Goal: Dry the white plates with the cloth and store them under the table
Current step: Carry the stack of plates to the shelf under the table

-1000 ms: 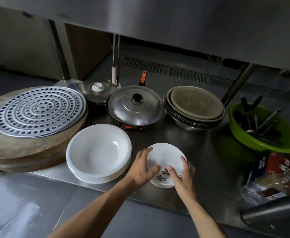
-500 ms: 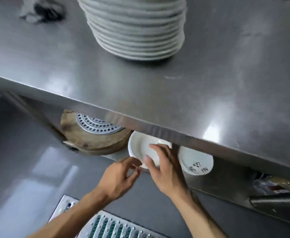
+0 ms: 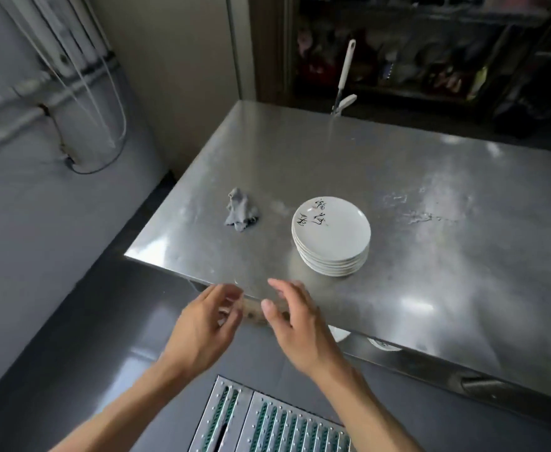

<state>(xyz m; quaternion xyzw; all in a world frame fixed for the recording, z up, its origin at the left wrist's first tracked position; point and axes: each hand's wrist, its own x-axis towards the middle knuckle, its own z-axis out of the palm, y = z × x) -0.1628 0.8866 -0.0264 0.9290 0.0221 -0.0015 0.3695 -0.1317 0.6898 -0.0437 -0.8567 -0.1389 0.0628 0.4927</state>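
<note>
**Both hands empty at the near edge, stack and cloth waiting ahead**

Your left hand (image 3: 202,331) and right hand (image 3: 300,331) hover side by side just in front of the near edge of the surface (image 3: 430,256). Their fingers (image 3: 284,285) are loosely spread and a little curled, gripping nothing; blur softens them, but neither holds a plate or cloth. Beyond them the stack of white plates (image 3: 332,236) stands on the surface. The top plate is face up, with dark lettering and nothing in it, so these are probably the ones left to dry. The grey cloth (image 3: 240,213) lies crumpled left of the stack, apart from it, near your left hand's side. Below the edge, two white rims (image 3: 380,344) peek out beside your right hand and look like plates already stored. Cloth and top plate seem next.
</note>
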